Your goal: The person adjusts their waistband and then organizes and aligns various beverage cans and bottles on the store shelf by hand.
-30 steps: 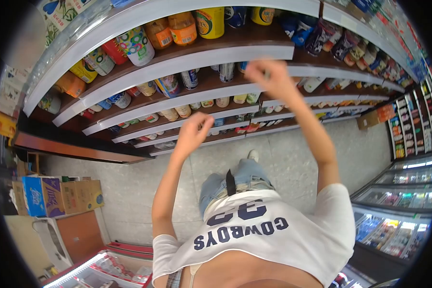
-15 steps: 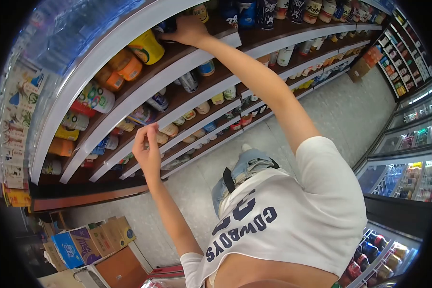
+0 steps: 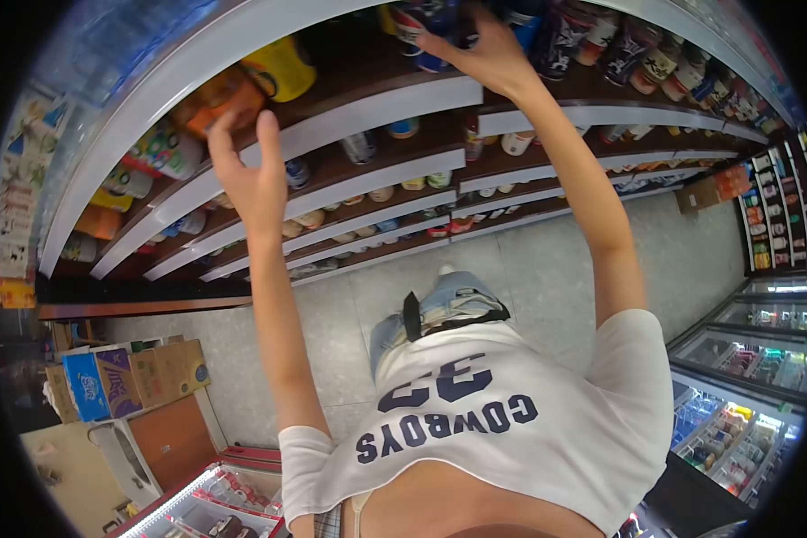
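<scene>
- The person's right hand (image 3: 495,63) is up at the top shelf in view, thumb spread wide from the fingers, the thumb in front of a dark blue rounded container with a red-and-white label (image 3: 412,29). The fingertips go in among dark packaging, so I can't tell whether it has a grip.
- That container stands near the end of a dark brown shelf board (image 3: 354,70), just behind its white shelf-edge strip (image 3: 390,108).
- The left hand (image 3: 253,179) is raised lower and further left, thumb and forefinger well apart, with nothing visible between them. It partly hides an orange rounded container (image 3: 220,97); whether it touches, I can't tell.
- Just beside the orange one is a bright yellow rounded container (image 3: 282,70), tilted by the view. On its other side sits a white container with coloured rings (image 3: 166,148).
- Right of the right hand, black patterned bottles (image 3: 560,40) crowd close together.
- A white strip higher up (image 3: 233,34) crosses in front, cutting off the containers' tops from this angle.
- Lower shelves carry cans, a silver can (image 3: 360,146) among them.
- Behind the left arm, a blue-and-purple carton (image 3: 85,386) sits against brown cardboard boxes (image 3: 179,366); lit glass-fronted coolers (image 3: 753,354) line the right.
</scene>
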{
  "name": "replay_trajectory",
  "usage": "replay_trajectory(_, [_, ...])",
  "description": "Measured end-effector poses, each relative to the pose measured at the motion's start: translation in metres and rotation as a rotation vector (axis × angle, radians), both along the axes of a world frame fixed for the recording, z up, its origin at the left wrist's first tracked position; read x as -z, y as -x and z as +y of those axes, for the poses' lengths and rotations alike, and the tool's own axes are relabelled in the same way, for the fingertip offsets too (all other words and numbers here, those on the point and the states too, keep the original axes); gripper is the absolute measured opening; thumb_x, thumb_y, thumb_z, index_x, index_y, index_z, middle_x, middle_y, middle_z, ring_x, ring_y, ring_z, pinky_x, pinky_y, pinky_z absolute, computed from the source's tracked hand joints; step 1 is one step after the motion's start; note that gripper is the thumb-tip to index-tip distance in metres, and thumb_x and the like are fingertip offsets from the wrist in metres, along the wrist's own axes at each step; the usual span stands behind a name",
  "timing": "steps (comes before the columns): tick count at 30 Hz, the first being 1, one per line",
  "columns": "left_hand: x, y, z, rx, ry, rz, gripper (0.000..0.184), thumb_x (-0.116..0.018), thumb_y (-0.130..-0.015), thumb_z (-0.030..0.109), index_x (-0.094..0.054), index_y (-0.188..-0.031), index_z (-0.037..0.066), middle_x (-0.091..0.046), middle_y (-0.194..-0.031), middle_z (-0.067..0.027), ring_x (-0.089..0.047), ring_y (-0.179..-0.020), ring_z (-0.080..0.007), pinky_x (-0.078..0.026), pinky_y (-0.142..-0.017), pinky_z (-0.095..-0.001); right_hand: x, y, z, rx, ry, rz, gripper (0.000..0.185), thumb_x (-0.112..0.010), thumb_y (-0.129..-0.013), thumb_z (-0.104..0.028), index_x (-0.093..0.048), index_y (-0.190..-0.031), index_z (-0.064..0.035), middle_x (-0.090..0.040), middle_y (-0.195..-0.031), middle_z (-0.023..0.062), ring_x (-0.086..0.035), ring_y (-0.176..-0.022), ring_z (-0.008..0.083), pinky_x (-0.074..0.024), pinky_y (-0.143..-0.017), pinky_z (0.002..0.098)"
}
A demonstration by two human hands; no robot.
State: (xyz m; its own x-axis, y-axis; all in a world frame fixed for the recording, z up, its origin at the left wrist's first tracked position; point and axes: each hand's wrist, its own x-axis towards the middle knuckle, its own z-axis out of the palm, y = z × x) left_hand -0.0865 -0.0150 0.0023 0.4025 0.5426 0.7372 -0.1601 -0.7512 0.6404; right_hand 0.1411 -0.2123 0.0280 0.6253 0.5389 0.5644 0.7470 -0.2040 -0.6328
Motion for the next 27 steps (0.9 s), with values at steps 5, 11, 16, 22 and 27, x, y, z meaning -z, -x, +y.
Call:
replay_trajectory(5, [0.003, -0.047, -0.013, -0.157, -0.095, -0.034, 0.052, -0.071, -0.087, 0.022, -0.047, -0.126, -0.003, -0.048, -0.122, -0.0174, -0.050, -0.111, -0.0274, -0.043, -0.095, -0.0370, 0.030, -0.074, 0.018, -0.397, -0.248, 0.395, 0.076, -0.036, -0.102, -0.052, -0.020, -0.150, 0.0046, -0.025, -0.155, 0.0207, -0.022, -0.144, 0.0290, -0.0194, -0.116, 0.0369])
replay_trajectory(11, [0.004, -0.063, -0.015, -0.205, -0.137, -0.051, 0.065, -0.073, -0.084, 0.018, -0.035, -0.131, -0.006, -0.043, -0.119, -0.0196, -0.048, -0.109, -0.0297, -0.043, -0.099, -0.0386, 0.022, -0.088, 0.033, -0.604, -0.220, 0.609, 0.072, -0.028, -0.104, -0.050, -0.019, -0.151, 0.0033, -0.024, -0.156, 0.0184, -0.020, -0.145, 0.0280, -0.0176, -0.117, 0.0355])
replay_trajectory(16, [0.001, -0.059, -0.011, -0.191, -0.092, 0.016, 0.059, -0.073, -0.083, 0.018, -0.041, -0.127, -0.006, -0.047, -0.116, -0.0187, -0.052, -0.107, -0.0276, -0.045, -0.096, -0.0381, 0.027, -0.096, 0.065, -0.753, -0.219, 0.744, 0.069, -0.022, -0.105, -0.048, -0.017, -0.152, 0.0022, -0.023, -0.157, 0.0164, -0.019, -0.145, 0.0271, -0.0160, -0.118, 0.0344])
replay_trajectory(22, [-0.004, -0.049, -0.015, -0.104, 0.001, 0.014, 0.058, -0.072, -0.087, 0.019, -0.042, -0.129, -0.007, -0.049, -0.129, -0.0212, -0.053, -0.119, -0.0278, -0.046, -0.097, -0.0368, 0.059, -0.108, 0.095, -0.567, -0.283, 0.424, 0.067, -0.023, -0.106, -0.046, -0.021, -0.151, 0.0037, -0.026, -0.155, 0.0188, -0.021, -0.145, 0.0267, -0.0167, -0.117, 0.0328])
replay_trajectory(27, [0.003, -0.028, -0.011, -0.144, 0.003, 0.115, 0.049, -0.070, -0.088, 0.015, -0.045, -0.126, -0.006, -0.061, -0.113, -0.0205, -0.062, -0.108, -0.0284, -0.048, -0.095, -0.0368, 0.016, -0.041, 0.013, -0.492, -0.146, 0.239, 0.058, -0.047, -0.100, -0.042, -0.046, -0.138, 0.0033, -0.048, -0.140, 0.0244, -0.045, -0.131, 0.0323, -0.0363, -0.106, 0.0398])
